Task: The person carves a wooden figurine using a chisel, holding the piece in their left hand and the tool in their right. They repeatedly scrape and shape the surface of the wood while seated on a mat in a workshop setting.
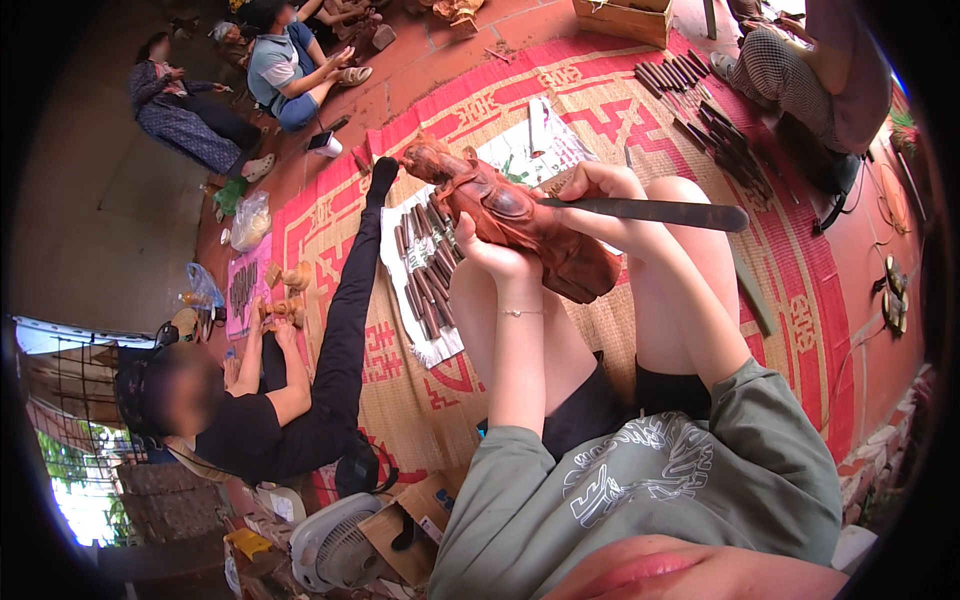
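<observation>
My left hand (500, 258) grips one carved wooden figure (530, 228) from below; most of its fingers are hidden behind the wood. My right hand (618, 208) is closed on one long dark tool (665, 212); I cannot tell whether its far end, lost at the carving, touches it. The figure is held tilted above my two bare knees, over one patterned mat (600, 345). Beyond my left hand, one white cloth (437, 350) bears dark rod-shaped tools (425, 290), overlapping and partly covered, so no exact count is possible. A second group of tools (735, 150) lies on the mat's far right side, likewise uncountable. To the left sits one co-worker in black (270, 410). One wooden crate (625, 22) is cut off above.
</observation>
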`<state>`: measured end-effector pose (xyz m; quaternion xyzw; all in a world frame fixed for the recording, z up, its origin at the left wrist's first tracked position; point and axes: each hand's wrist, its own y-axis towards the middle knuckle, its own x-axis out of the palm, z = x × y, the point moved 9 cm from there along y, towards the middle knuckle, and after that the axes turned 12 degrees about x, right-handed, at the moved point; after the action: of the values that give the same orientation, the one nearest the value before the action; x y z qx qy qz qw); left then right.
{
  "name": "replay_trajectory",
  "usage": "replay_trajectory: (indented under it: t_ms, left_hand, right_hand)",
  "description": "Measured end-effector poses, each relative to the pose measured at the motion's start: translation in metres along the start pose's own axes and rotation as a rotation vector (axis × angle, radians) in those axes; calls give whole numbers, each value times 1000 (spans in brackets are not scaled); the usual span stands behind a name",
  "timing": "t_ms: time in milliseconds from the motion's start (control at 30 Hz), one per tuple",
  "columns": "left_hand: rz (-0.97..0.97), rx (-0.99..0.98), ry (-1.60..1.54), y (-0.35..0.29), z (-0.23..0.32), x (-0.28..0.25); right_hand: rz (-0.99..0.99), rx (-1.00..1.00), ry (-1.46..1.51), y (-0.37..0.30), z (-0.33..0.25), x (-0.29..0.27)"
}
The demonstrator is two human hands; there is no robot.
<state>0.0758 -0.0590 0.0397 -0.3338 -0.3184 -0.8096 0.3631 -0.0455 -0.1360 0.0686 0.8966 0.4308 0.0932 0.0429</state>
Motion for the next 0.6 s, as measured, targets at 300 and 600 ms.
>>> replay_trajectory:
  t_ms: [300,600]
  left_hand:
    - [125,-142,-143,-8,-15,-1]
    - [10,-125,-86,-7,-14,3]
  right_hand:
    - [26,-234,-20,-6,-22,8]
    - [15,-67,-101,-4,-18,6]
